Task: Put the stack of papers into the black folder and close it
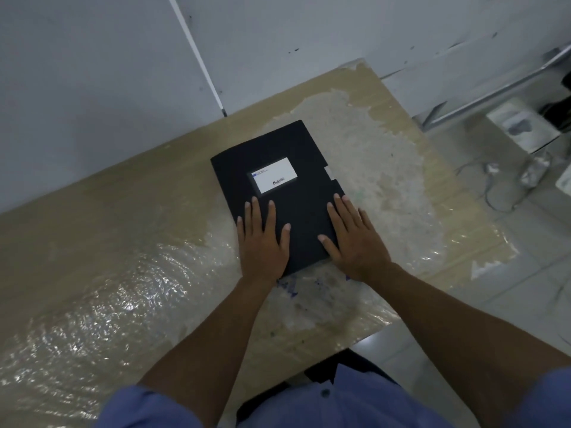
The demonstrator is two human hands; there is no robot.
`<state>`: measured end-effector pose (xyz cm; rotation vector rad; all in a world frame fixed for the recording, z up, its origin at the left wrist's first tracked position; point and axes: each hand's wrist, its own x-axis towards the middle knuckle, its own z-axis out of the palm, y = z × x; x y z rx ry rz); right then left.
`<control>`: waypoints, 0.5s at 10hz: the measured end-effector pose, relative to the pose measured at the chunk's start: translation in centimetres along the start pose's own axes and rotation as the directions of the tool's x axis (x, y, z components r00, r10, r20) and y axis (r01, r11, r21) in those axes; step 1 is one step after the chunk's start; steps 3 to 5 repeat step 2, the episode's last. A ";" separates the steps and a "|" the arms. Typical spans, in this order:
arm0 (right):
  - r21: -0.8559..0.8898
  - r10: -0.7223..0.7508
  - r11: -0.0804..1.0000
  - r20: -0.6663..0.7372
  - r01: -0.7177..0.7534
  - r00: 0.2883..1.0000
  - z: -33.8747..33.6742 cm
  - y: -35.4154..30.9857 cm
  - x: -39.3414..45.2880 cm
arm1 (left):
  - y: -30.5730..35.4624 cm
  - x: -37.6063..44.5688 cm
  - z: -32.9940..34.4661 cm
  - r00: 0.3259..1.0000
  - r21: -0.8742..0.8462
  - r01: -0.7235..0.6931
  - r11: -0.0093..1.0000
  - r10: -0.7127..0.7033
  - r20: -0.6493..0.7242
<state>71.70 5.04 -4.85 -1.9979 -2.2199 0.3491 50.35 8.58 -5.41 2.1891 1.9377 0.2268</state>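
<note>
The black folder lies shut and flat on the table, its white label facing up. A small white tab pokes out at its right edge. No papers show outside it. My left hand rests palm down on the folder's near left part, fingers spread. My right hand lies flat across the folder's near right edge, partly on the table. Neither hand grips anything.
The table is tan, covered with wrinkled clear plastic film, and stands against a white wall. Blue ink marks stain the table near the folder. To the right, off the table, are a white box and cables on the floor.
</note>
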 end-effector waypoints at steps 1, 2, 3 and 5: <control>-0.002 0.040 0.999 -0.035 -0.041 0.999 -1.1 -1.5 -0.3 | -0.1 -0.6 -2.4 1.000 -0.075 -0.023 0.997 0.024 0.008; 0.025 -0.025 0.999 -0.174 0.030 0.984 -4.2 -4.5 2.5 | -1.0 1.0 -6.6 0.997 -0.103 -0.026 0.994 0.018 -0.078; 0.025 -0.025 0.999 -0.174 0.030 0.984 -4.2 -4.5 2.5 | -1.0 1.0 -6.6 0.997 -0.103 -0.026 0.994 0.018 -0.078; 0.025 -0.025 0.999 -0.174 0.030 0.984 -4.2 -4.5 2.5 | -1.0 1.0 -6.6 0.997 -0.103 -0.026 0.994 0.018 -0.078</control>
